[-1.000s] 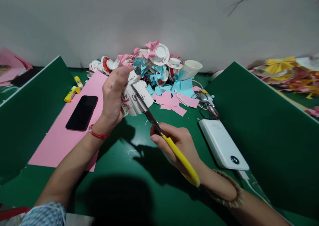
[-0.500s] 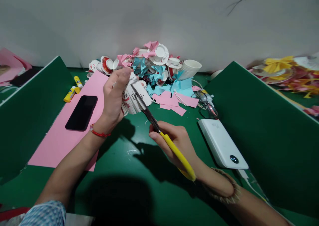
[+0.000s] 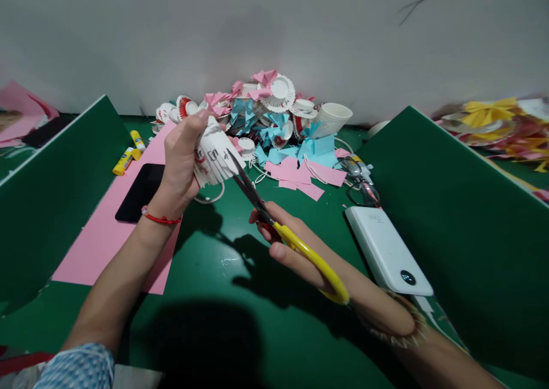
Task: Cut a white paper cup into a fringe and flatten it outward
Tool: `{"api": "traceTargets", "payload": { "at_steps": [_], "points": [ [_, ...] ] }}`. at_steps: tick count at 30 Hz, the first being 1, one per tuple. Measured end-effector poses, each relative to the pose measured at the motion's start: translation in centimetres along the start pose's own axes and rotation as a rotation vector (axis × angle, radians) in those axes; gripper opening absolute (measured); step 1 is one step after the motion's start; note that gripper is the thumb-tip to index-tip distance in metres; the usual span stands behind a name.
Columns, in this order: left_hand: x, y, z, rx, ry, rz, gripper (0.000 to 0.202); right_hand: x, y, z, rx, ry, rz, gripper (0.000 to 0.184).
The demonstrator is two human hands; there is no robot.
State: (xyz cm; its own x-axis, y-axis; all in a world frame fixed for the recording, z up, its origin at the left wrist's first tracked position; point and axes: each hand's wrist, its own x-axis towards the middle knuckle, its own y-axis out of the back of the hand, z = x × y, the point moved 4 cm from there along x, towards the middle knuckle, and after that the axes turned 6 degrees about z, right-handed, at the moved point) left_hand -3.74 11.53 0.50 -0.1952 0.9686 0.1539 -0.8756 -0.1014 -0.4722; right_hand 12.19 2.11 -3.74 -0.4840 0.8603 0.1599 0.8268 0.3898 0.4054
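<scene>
One fringed white paper cup (image 3: 210, 153) above the green counter (image 3: 195, 277); left hand (image 3: 178, 157): grip closed around it. Right hand (image 3: 295, 231): grip round yellow-handled scissors (image 3: 283, 234), blades parted at the cup's wall. Risk: cup twisting could skew a snip, severing a strip.

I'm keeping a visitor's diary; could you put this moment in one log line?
left hand: holds slit paper cup | right hand: holds yellow-handled scissors, blades at cup | smartphone: on pink paper

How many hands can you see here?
2: the left hand is holding a cut white cup, and the right hand is holding scissors. Some fingers are partly hidden.
</scene>
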Motion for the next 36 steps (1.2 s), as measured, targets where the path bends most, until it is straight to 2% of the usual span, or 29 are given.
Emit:
{"api": "traceTargets", "payload": {
  "at_steps": [8, 14, 25, 36],
  "points": [
    [-0.3, -0.2, -1.1, 0.095, -0.031, -0.03, 0.019, -0.1, 0.2, -0.2, 0.059, -0.026, 0.036, 0.064],
    [-0.2, 0.0, -1.5, 0.058, -0.05, -0.092, 0.03, -0.1, 0.1, 0.2, 0.084, -0.029, 0.054, 0.062],
    [-0.8, -0.2, -1.3, 0.08, -0.038, -0.055, 0.025, -0.1, 0.1, 0.0, 0.085, -0.045, 0.057, 0.061],
    [-1.0, -0.5, -1.0, 0.017, -0.057, -0.068, 0.024, -0.1, 0.3, -0.2, 0.067, -0.053, 0.061, 0.062]
  ]
}}
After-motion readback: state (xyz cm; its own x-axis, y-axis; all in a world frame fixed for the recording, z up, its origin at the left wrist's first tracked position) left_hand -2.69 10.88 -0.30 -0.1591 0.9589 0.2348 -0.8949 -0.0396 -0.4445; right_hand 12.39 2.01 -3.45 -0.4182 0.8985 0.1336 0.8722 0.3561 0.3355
